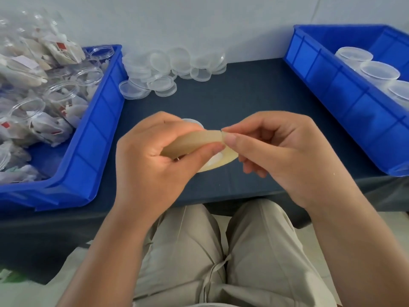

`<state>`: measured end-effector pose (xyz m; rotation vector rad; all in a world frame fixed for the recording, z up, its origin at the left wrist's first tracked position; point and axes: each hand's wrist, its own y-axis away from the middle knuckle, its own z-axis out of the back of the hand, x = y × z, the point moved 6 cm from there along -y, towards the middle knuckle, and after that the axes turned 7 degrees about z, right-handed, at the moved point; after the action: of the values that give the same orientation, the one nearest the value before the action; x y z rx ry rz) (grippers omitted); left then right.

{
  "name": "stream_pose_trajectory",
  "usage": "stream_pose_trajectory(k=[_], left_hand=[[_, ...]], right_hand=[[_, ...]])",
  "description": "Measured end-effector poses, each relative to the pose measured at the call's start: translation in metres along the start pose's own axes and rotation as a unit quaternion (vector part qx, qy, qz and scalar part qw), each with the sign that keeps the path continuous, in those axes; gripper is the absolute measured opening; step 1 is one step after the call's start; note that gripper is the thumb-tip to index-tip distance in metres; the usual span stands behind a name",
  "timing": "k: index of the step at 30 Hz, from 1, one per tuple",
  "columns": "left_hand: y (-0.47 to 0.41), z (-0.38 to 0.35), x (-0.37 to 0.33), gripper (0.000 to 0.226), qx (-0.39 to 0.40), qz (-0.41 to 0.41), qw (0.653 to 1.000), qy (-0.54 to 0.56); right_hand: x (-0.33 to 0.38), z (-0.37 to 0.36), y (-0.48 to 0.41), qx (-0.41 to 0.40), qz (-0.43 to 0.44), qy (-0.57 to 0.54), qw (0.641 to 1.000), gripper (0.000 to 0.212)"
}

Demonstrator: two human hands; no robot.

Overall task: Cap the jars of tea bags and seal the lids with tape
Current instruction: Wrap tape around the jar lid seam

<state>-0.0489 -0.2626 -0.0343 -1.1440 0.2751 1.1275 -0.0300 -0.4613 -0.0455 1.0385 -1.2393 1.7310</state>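
Note:
My left hand (152,160) grips a roll of beige tape (194,141) over the middle of the dark table. My right hand (272,149) pinches the tape's free end at the roll's right side between thumb and forefinger. Part of the roll's pale rim shows below my fingers; the rest of the roll is hidden by my left hand. A blue bin (97,120) on the left holds several open clear jars of tea bags (55,100). A heap of clear lids (170,67) lies at the back of the table.
A second blue bin (332,85) on the right holds three capped jars (376,72). The dark table (254,103) ends at my lap, where my beige trousers show. A white wall stands behind the table.

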Motion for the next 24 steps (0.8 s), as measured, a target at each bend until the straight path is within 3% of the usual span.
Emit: stream_pose_trajectory(k=[4, 8, 24], left_hand=[[-0.002, 0.004, 0.0, 0.025, -0.001, 0.009, 1.0, -0.004], [-0.003, 0.007, -0.004, 0.017, 0.007, 0.0, 1.0, -0.021], [-0.003, 0.006, -0.002, 0.023, 0.026, -0.023, 0.997, -0.062]], right_hand=[[0.004, -0.003, -0.004, 0.01, -0.017, -0.037, 0.999, 0.008], [0.003, -0.003, -0.006, 0.003, -0.04, -0.047, 0.998, 0.018], [-0.013, -0.013, -0.006, 0.026, -0.098, -0.121, 0.987, 0.008]])
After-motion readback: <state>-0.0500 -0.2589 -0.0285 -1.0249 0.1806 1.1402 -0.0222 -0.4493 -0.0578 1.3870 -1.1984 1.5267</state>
